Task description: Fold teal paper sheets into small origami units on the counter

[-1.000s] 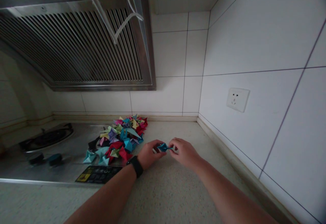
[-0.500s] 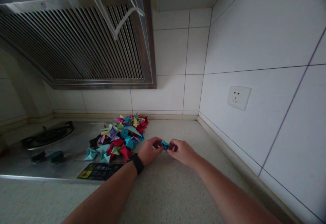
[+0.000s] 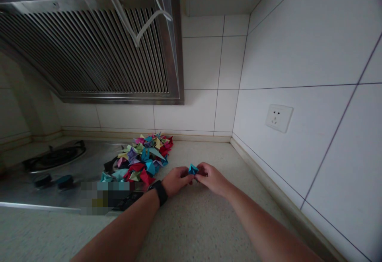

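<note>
A small blue folded-paper piece (image 3: 193, 169) is held between my two hands above the pale speckled countertop (image 3: 197, 222). My left hand (image 3: 176, 179), with a dark watch band on its wrist, pinches its left side. On the other side, the fingers of my right hand (image 3: 211, 176) close on the right edge. The fingertips hide the lower part of the paper. To the left of my hands lies a heap of colourful folded-paper pieces (image 3: 140, 156) in red, blue, green, purple and yellow, spread partly over the stove.
A gas stove (image 3: 86, 174) with a black burner (image 3: 56, 156) and two knobs is at the left. Overhead hangs a metal range hood (image 3: 119, 55) with a white cable (image 3: 119, 9). A tiled wall with a socket (image 3: 279, 117) rises at the right.
The blue paper piece has turned between my fingers and shows more of its pointed, open faces. My left fingers have shifted their grip lower on it. The view has tilted slightly.
</note>
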A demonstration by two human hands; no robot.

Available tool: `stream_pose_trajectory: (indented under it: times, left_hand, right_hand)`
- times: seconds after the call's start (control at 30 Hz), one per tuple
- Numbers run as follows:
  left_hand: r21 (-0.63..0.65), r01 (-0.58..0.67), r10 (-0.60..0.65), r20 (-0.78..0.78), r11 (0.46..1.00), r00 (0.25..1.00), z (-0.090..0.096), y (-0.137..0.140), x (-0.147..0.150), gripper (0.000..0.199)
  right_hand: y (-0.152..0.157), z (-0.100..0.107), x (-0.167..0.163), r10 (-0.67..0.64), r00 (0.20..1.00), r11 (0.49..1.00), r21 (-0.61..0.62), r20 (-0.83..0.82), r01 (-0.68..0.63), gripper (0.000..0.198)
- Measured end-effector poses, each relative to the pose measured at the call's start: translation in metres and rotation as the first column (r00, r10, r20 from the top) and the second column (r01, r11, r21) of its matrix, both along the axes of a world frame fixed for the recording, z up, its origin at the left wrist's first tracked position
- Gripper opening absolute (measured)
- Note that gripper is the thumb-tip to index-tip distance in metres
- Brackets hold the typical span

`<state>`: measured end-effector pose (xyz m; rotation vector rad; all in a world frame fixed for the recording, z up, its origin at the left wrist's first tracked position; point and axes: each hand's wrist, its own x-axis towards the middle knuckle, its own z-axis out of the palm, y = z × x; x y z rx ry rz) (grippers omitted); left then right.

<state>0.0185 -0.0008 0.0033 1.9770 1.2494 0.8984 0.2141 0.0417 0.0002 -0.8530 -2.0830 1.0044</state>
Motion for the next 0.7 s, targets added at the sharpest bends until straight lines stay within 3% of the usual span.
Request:
stream_pose_trajectory:
  times: [0.53,0.7]
  left_hand:
    - [0.041,0.012,-0.011,-0.02,0.999,1.0,-0.0043,0.0052,-0.0032,0.021]
    - [0.003,0.015,-0.015,0.002,1.0,1.0,0.0,0.0012,-0.0017,0.023]
  right_hand:
    - [0.0039,-0.0037,-0.0021,0.002,1.0,0.997,-0.083,-0.006,-0.003,0.017]
    - [0.001,0.0,-0.0026,-0.002,0.999,0.993,-0.116,-0.042,-0.003,0.016]
